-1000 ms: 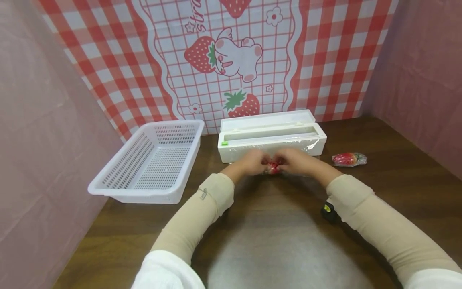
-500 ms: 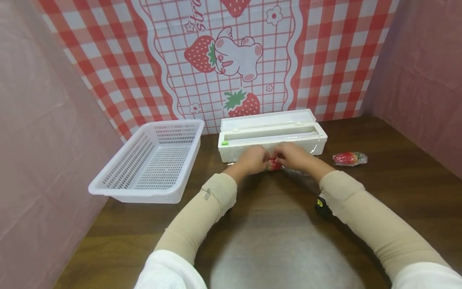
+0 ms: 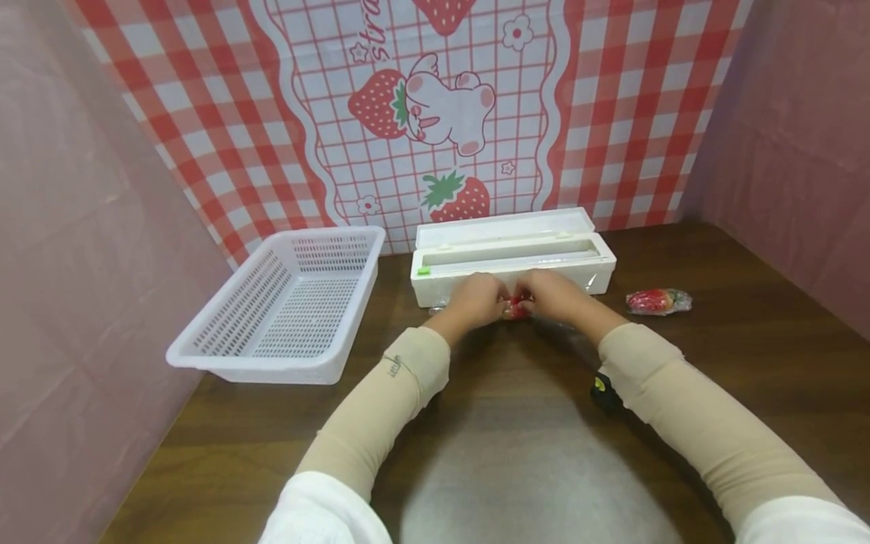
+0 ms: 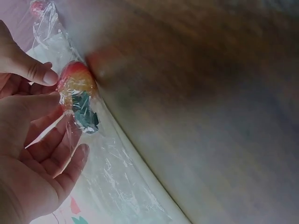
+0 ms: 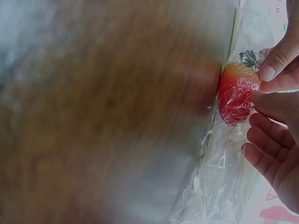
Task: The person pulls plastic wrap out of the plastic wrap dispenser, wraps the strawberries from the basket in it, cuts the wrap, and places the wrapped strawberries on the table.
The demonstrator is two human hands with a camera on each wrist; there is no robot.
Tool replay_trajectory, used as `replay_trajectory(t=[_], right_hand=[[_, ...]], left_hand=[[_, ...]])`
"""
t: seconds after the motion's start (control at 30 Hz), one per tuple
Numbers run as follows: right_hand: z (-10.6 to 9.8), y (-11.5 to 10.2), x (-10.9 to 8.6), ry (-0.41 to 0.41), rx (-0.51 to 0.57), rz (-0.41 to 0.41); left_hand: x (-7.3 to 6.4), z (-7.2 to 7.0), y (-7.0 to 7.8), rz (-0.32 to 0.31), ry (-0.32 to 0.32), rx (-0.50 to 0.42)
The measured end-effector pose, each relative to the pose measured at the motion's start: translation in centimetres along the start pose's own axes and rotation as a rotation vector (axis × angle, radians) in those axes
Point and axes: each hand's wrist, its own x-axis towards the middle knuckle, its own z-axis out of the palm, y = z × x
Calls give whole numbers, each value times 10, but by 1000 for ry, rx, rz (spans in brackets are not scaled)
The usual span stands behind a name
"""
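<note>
Both hands meet over one strawberry [image 3: 515, 308], red with a yellowish top and green leaves, in clear cling film. The left hand [image 3: 478, 297] pinches film at the leafy end; in the left wrist view its thumb and fingers curl around there. From the other side the right hand [image 3: 549, 293] pinches the wrapped berry near its red tip, as the right wrist view shows. Loose film [image 5: 212, 182] trails out past the tip, and more film [image 4: 117, 172] spreads beyond the leaves. Right behind the hands stands a white cling film box [image 3: 435, 289], lid raised, a roll inside.
A white perforated basket [image 3: 261, 368] stands on the left of the brown wooden table [image 3: 503, 423]. On the right lies another film-wrapped strawberry [image 3: 658, 301]. A checked strawberry-print cloth [image 3: 584, 151] hangs behind, with pink cloth at both sides.
The right forearm has shifted slightly left, and the strawberry sits a little closer to the box. Fingers of both hands have moved slightly on the film. Basket and other strawberry stay put.
</note>
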Motion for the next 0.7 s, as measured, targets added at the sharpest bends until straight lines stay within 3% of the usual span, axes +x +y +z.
replay_trajectory(t=[0.1, 0.17, 0.37, 0.43, 0.53, 0.7], right_hand=[[-1, -1, 0, -3, -6, -14], [-1, -1, -1, -4, -5, -13], [-3, 0, -3, 3, 23, 25], [-3, 0, -4, 9, 30, 33], [-5, 0, -3, 18, 32, 41], [-5, -4, 3, 31, 35, 44]], left_hand=[[-2, -3, -4, -21, 22, -44], [-5, -7, -9, -50, 69, -88], [-20, -27, -41, -183, 339, -206], [-26, -30, -54, -251, 394, -245], [-34, -31, -70, -344, 396, -305], [-43, -24, -85, -443, 314, -454]])
